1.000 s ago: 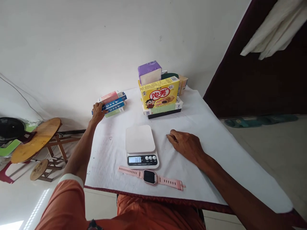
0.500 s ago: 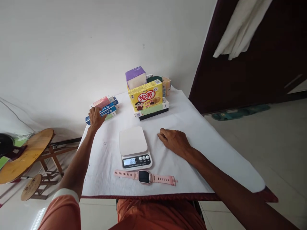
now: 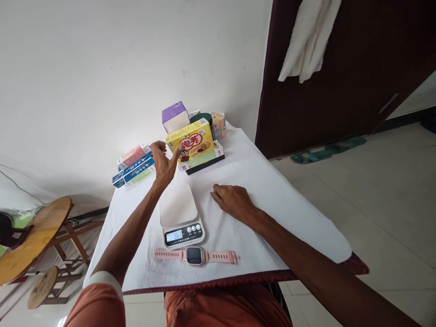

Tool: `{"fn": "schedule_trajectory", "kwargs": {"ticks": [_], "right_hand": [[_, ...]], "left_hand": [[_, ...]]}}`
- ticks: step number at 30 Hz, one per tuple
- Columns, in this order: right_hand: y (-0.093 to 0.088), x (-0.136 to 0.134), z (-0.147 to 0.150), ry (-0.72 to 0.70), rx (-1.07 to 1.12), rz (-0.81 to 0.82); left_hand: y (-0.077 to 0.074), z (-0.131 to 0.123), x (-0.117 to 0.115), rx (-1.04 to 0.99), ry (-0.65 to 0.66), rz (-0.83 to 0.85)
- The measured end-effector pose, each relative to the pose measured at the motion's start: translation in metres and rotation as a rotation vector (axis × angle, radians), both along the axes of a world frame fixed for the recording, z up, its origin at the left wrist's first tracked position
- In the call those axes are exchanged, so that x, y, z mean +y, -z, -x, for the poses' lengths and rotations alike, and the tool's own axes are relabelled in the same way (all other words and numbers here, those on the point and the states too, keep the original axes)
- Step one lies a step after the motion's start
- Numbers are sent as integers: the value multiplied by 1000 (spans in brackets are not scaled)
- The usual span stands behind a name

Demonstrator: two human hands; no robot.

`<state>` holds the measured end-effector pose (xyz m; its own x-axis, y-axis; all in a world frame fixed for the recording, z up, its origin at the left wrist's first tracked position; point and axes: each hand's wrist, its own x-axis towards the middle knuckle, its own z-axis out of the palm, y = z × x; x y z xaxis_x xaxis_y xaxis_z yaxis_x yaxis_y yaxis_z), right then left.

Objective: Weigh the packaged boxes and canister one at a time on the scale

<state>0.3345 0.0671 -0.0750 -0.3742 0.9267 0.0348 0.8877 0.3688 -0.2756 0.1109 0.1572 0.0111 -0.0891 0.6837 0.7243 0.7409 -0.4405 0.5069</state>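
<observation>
My left hand [image 3: 164, 162] is raised past the far end of the scale, fingers apart, with nothing in its grasp. Its thumb overlaps the front of a yellow snack box [image 3: 195, 144] in view; whether they touch I cannot tell. Just left of the hand lie blue toothpaste boxes [image 3: 133, 171] and a pink box [image 3: 134, 156]. On the cloth, right of the white kitchen scale [image 3: 177, 206], my right hand [image 3: 234, 200] rests with its fingers curled closed. The scale's plate is bare and its display reads 363. A pink-strapped smartwatch [image 3: 194, 255] lies in front of the scale.
Behind the yellow box stand a purple-and-white tissue pack [image 3: 175, 118], a dark green round lid [image 3: 201, 117] and a peach-coloured box [image 3: 218, 126]. A white cloth [image 3: 272, 218] covers the table, which meets the wall. Wooden stools [image 3: 44, 286] stand on the left, slippers [image 3: 313, 156] on the right.
My left hand has left the toothpaste boxes and moved right toward the yellow box, its fingers spreading. The whole view has shifted a little; my right hand stays on the cloth.
</observation>
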Motion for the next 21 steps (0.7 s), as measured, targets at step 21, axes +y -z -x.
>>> {"fn": "schedule_trajectory", "kwargs": {"ticks": [21], "right_hand": [[0,1,0,12,-30,15]], "left_hand": [[-30,17,-25,-325,484,331]]}}
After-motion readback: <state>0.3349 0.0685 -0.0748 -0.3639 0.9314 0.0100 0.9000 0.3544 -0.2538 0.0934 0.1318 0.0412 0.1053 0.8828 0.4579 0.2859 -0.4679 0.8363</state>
